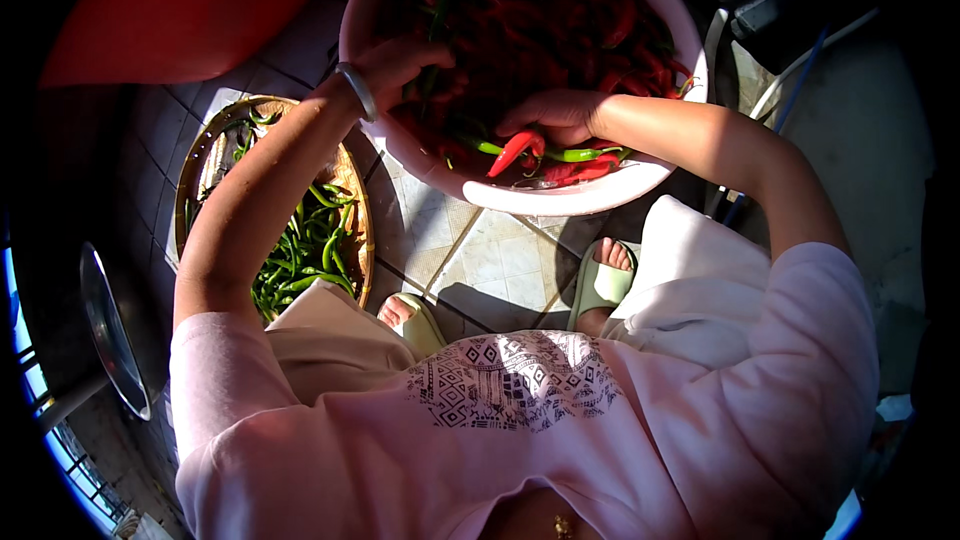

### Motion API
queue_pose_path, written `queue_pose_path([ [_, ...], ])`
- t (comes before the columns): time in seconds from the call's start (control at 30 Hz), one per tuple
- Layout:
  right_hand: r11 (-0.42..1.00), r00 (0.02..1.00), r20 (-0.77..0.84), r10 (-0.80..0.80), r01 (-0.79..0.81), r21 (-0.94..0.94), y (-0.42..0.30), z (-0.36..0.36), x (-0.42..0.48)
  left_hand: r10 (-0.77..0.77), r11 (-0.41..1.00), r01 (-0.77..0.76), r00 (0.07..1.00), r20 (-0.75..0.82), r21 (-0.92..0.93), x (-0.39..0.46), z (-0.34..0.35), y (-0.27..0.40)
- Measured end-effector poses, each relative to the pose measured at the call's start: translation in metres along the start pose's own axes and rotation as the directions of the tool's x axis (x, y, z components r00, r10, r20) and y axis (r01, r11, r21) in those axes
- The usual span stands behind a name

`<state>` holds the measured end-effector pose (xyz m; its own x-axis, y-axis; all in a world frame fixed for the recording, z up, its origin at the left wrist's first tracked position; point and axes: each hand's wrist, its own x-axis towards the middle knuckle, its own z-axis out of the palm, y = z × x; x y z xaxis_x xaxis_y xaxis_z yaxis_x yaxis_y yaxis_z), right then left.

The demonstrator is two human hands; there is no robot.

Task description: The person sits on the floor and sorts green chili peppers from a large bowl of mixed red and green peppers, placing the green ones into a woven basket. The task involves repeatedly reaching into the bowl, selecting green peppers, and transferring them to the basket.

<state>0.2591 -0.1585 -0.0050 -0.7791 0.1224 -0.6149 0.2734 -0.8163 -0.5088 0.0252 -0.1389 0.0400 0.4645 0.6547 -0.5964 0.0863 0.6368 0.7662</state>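
A large pale pink plastic basin [600, 199] holds many red chili peppers [540, 22], with a few green ones among them. Over its left side is my left hand [409, 71], thumb and fingers apart; shadow hides whether a chili is between them. A long green chili [445, 11] lies just beyond that hand. My right hand [559, 116] is down among the peppers at the near side, its fingertips mostly hidden. Close by it are a sunlit red chili [519, 150] and a bright green chili [574, 155].
Left of the basin, a round woven bamboo tray [365, 240] with green chilies [307, 255] rests on the tiled floor [480, 255], partly behind my left arm. A red object [195, 7] is at upper left. A white hose [795, 67] and a blue tube [802, 79] run along the right.
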Motion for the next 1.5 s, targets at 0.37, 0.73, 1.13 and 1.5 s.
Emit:
queue_pose_path([
  [0.37,0.994,0.993,-0.013,-0.114,0.114,-0.004,-0.021,0.002,-0.014,0.353,0.511,-0.424,0.897,0.267,0.748,-0.007,0.017,-0.014],
  [0.73,0.949,0.983,-0.155,-0.102,0.049,-0.311,-0.052,0.007,-0.035,0.366,0.890,-0.337,0.930,-0.043,0.307,0.006,-0.018,0.004],
  [1.13,-0.113,0.883,0.100,-0.459,0.054,-0.992,-0.012,0.046,0.038,0.235,0.970,-0.241,0.962,-0.139,-0.032,-0.014,-0.019,0.028],
  [1.5,0.445,0.746,0.049,-0.664,0.447,-0.776,-0.013,0.025,0.032,0.275,0.943,-0.295,0.952,-0.138,-0.157,-0.021,-0.037,0.027],
])
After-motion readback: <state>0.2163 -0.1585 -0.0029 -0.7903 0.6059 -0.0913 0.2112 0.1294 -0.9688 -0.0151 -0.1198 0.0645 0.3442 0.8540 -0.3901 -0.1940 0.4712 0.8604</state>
